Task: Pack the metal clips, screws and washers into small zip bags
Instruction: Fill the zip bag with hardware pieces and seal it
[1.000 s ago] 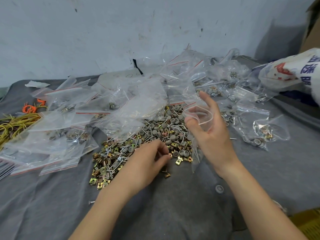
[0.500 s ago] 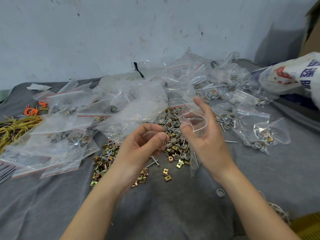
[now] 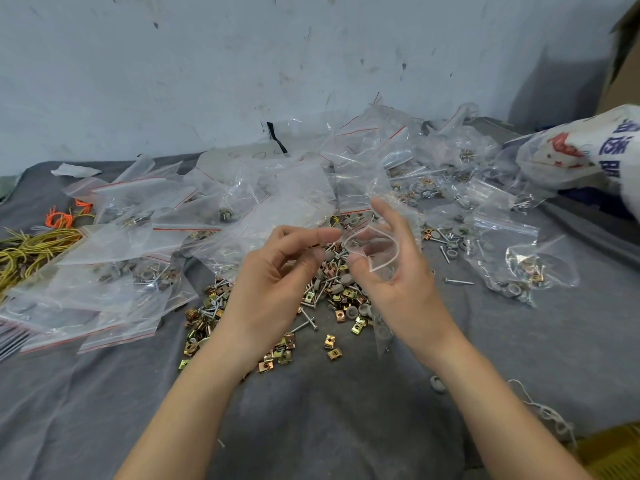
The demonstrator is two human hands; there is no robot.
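A heap of brass-coloured metal clips, screws and grey washers [image 3: 332, 292] lies on the grey cloth [image 3: 311, 410] in the middle. My right hand [image 3: 398, 271] holds a small clear zip bag [image 3: 372, 247] with its mouth spread open, raised above the heap. My left hand [image 3: 277, 275] is lifted beside it, thumb and fingertips pinched together right at the bag's mouth; what they pinch is too small to make out. A few clips [image 3: 332, 348] and a screw [image 3: 304, 323] lie loose in front of the heap.
Many clear zip bags [image 3: 145, 237] lie piled to the left and behind, and filled ones [image 3: 512, 268] to the right. Yellow and orange wires [image 3: 31, 244] sit at the left edge. A printed white sack [image 3: 581, 154] is at the right. The wall stands close behind.
My left hand rose from the heap, fingers pinched, and moved right to the mouth of the bag. My right hand kept the open bag raised, shifting slightly.
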